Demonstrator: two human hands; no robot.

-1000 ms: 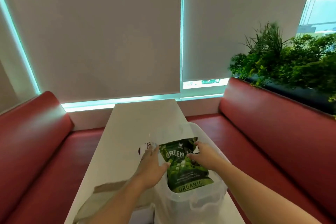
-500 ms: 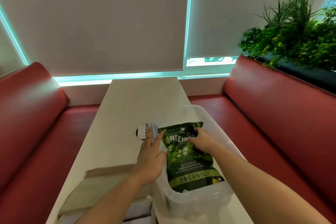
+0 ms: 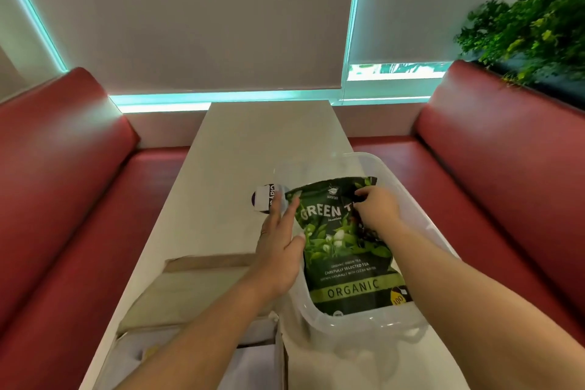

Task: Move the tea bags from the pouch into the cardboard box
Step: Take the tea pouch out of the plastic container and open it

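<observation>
Nearest the camera, at the close end of the table (image 3: 269, 136), the cardboard box (image 3: 177, 294) stands open with its flaps spread. What shows inside is pale and blurred, and I cannot make out any tea bags there.

Just right of the box sits a clear plastic bin (image 3: 408, 187), and the green tea pouch (image 3: 345, 260) lies in it face up, leaning toward the far end. It seems to be the only thing in the bin.

The left grip (image 3: 278, 250) is flat, with fingers straight along the bin's left rim and the thumb touching the pouch's left edge. The right grip (image 3: 376, 209) is curled over the pouch's upper right part and appears to pinch the top there.

I judge this an early step: taking hold of the pouch, with nothing moved across yet. Whether the top seal is open cannot be told. Next the pouch likely has to be lifted clear of the bin or opened where it lies, and the left grip would need to steady it.

Beyond the bin a small dark and white label (image 3: 262, 203) lies on the table, with red benches (image 3: 63, 168) on either side.
</observation>
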